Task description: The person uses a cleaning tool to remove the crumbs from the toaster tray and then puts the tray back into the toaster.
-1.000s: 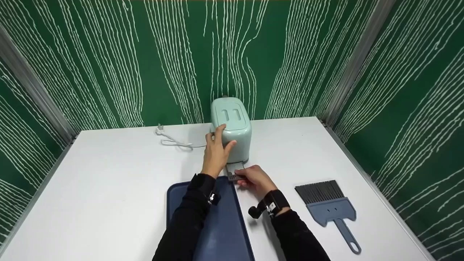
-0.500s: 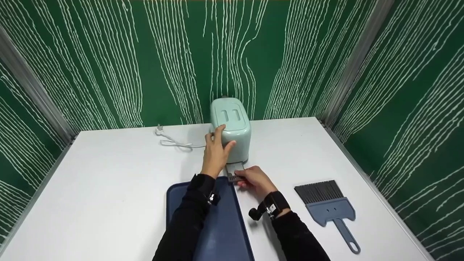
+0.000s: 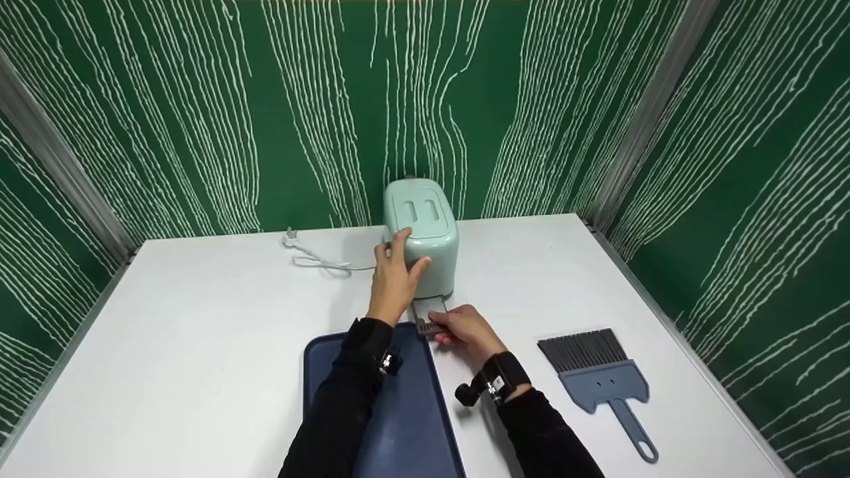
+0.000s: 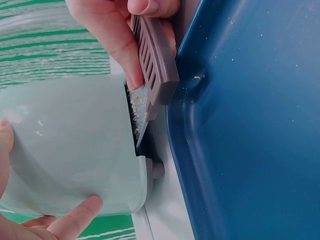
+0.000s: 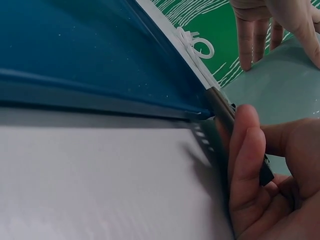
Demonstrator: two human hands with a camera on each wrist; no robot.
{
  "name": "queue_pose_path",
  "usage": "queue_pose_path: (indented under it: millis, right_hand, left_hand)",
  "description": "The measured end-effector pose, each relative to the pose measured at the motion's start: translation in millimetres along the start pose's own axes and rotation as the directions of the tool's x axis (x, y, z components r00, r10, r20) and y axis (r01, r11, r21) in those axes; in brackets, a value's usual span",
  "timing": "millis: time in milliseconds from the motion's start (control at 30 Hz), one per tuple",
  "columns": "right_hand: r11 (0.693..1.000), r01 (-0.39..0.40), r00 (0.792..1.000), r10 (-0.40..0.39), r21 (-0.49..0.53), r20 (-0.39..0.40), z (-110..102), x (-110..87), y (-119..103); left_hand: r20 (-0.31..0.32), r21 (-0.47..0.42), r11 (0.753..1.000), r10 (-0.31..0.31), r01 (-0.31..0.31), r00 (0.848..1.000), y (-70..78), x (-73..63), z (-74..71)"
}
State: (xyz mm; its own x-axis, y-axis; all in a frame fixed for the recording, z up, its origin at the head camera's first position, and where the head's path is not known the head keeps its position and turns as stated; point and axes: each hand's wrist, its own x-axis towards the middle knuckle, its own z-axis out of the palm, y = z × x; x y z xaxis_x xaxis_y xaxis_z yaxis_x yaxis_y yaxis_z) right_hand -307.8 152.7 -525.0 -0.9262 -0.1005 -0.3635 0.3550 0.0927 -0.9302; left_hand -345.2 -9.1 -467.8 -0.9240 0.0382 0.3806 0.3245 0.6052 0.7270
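The toaster is stood upright on the white table, and at the foot of its near end a crumb tray is held partly out. The handle of that crumb tray is pinched by the right hand, just in front of the toaster. The left hand is laid over the toaster's near left corner with fingers extended; the toaster seems to be steadied rather than gripped. The work is judged to be partway along: the handle end is outside, while the inner end is hidden in the toaster and is not yet freed. Pale crumbs are seen on the crumb tray, so it is judged not yet emptied. A few specks are scattered over the blue tray, set in front of the toaster; whether it is touched by the handle cannot be told. To the toaster's right front, a brush is laid unheld. On the toaster's left, a cord is laid with its plug unconnected.
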Motion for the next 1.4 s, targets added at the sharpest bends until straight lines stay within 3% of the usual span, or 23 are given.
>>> queue_pose_path:
  millis: [667,1400]
  right_hand:
    - [0.998,0.026,1.0,-0.026,-0.062,-0.001,-5,-6.3,0]
    - [0.997,0.06,0.997,-0.058,-0.044,0.055,-5,-20.1,10]
  left_hand:
    - [-0.001,0.004,1.0,0.01,-0.01,1.0,4.1,4.2,2.3]
    - [-0.003,-0.019,1.0,-0.01,0.01,1.0,0.4,-0.2,0.8]
